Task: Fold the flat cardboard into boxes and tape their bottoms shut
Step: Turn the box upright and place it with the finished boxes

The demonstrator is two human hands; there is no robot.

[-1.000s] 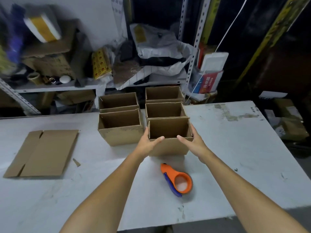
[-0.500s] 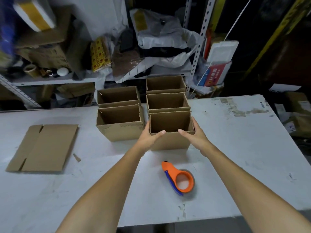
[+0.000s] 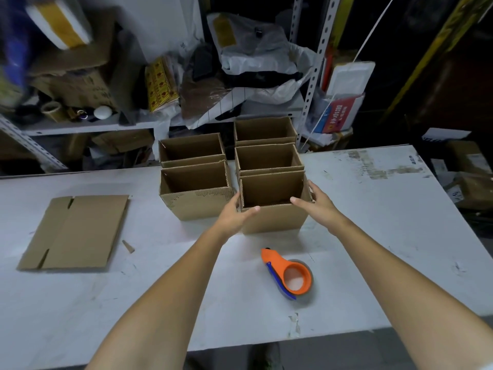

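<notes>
Several open-topped cardboard boxes stand in two columns at the back middle of the white table (image 3: 373, 236). The nearest box (image 3: 274, 220) is at the front of the right column, touching the box behind it (image 3: 269, 161). My left hand (image 3: 234, 213) presses its left wall, thumb lying on the front rim. My right hand (image 3: 318, 204) holds its right wall, thumb over the rim. A flat cardboard blank (image 3: 74, 233) lies on the table's left. An orange tape dispenser (image 3: 289, 273) lies in front of the held box, between my forearms.
The left column's front box (image 3: 197, 204) stands right beside my left hand. A small cardboard scrap (image 3: 128, 247) lies near the blank. Behind the table, metal shelving (image 3: 314, 62) holds bags, cartons and tape rolls. More cartons (image 3: 469, 177) sit off the table's right edge.
My view has tilted down a little, so the table sits lower in earlier frames. Both hands stay on the nearest box, which remains against the row behind it.
</notes>
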